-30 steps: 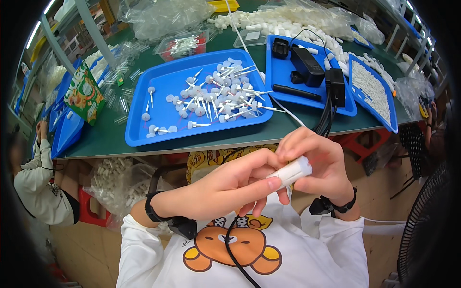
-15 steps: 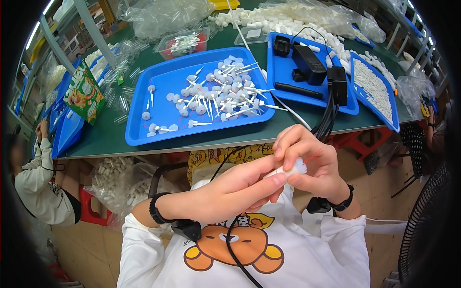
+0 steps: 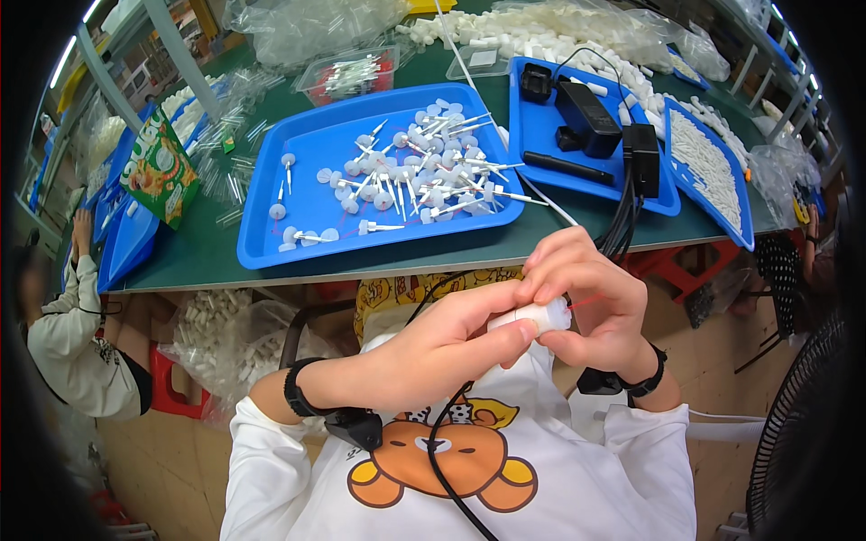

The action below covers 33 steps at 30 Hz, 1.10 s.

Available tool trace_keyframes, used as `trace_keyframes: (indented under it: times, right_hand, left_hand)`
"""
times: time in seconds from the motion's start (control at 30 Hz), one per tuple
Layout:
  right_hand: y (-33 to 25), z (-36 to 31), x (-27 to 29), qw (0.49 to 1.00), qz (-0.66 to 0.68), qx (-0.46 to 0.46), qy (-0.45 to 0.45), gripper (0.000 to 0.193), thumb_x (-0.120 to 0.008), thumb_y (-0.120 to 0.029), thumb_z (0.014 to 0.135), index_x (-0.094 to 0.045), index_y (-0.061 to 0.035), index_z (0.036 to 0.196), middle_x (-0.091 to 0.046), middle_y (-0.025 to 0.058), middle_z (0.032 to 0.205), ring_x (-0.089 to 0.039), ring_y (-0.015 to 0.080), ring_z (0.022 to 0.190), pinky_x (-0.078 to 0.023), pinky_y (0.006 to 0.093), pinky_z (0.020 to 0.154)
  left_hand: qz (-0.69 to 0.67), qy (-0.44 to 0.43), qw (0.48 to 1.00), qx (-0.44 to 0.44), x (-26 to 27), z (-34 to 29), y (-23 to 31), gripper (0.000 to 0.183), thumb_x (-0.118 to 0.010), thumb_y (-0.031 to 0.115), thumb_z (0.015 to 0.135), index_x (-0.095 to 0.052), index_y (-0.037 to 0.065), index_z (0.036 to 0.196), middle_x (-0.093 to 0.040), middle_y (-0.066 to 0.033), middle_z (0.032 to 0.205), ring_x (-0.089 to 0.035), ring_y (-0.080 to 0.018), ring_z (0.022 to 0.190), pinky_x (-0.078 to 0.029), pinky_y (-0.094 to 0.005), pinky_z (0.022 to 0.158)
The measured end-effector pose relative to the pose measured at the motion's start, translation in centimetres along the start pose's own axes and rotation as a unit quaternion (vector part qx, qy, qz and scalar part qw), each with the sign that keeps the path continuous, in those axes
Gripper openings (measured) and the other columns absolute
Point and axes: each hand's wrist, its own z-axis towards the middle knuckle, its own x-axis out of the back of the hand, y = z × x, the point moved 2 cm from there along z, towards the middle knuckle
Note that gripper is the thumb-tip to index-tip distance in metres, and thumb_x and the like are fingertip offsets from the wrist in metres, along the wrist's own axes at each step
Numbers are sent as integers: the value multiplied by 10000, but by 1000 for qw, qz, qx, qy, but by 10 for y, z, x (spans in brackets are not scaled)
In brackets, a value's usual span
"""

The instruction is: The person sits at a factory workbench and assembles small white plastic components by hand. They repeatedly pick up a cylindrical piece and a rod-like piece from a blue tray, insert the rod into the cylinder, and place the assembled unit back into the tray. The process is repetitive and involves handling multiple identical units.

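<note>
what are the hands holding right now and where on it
Both hands hold one small white plastic tube. The left hand pinches its near end with thumb and fingertips; the right hand grips the ribbed far end, where a thin red piece pokes out.

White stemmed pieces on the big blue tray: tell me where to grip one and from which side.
Grip one of the white stemmed pieces by its thin stem, coming from above. Each lies on its side on the blue tray, so the stem is exposed, while the round cap is wider. The one at the near edge lies apart from the pile, probably easiest.
</note>
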Motion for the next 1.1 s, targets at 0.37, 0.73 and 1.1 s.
trace_keyframes:
  times: [0.37,0.73,1.1]
  right_hand:
    - [-1,3,-1,999,-30,-23,-14,319,-704,-31,663,-615,-19,969,-587,104,1037,-502,254,997,-402,355,854]
    - [-5,1,-12,988,-147,-9,47,331,-653,22,708,-609,39,1036,-589,146,1062,-531,274,977,-466,328,771]
    - [-6,0,-12,991,-131,-8,12,360,-586,36,761,-564,83,1117,-560,221,1170,-545,345,1089,-439,382,903]
  left_hand:
    - [17,4,1000,1,4,1,-1,315,-425,253,943,-458,14,1145,-440,15,773,-350,-24,608,-278,-177,502]
    - [12,54,998,-2,2,3,1,367,-371,278,939,-447,24,1192,-440,6,768,-349,-39,595,-270,-169,511]
    - [-24,55,998,-22,2,0,1,303,-345,266,956,-432,56,1157,-447,16,777,-345,-26,610,-299,-162,524]
